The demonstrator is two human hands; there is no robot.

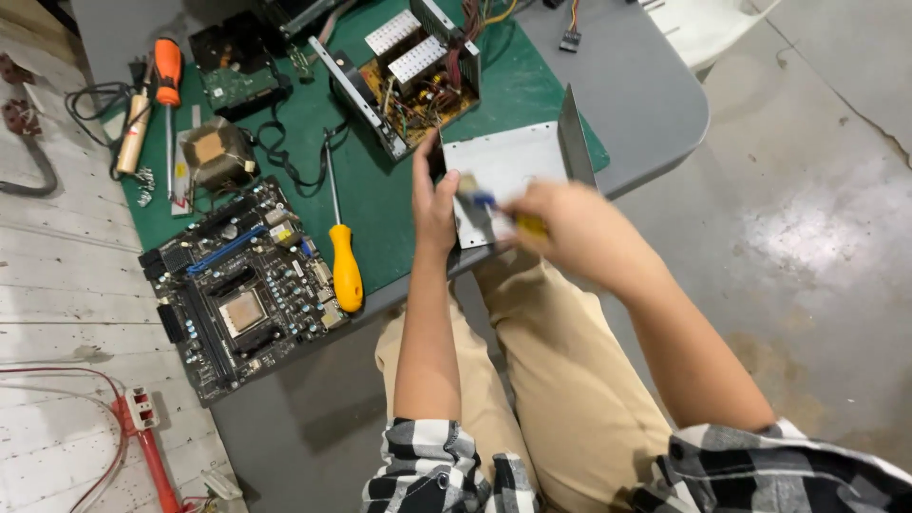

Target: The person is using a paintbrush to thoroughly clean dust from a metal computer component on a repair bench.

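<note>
The green mat (380,204) covers the grey table (646,104). At its 7 o'clock lies a motherboard (242,290); at 12, an open power supply (408,76). A bent metal cover (518,171) sits at the mat's 4 o'clock edge. The left hand (434,204) stands upright, fingers closed on a dark part at the cover's 9 o'clock. The right hand (570,228), blurred, grips a small brush (484,201) whose tip meets the left hand. A yellow screwdriver (342,247) lies at the left hand's 8 o'clock.

grey table (646,104) | green mat (380,204) | motherboard (242,290) | yellow screwdriver (344,266) | open power supply (408,76)
</note>
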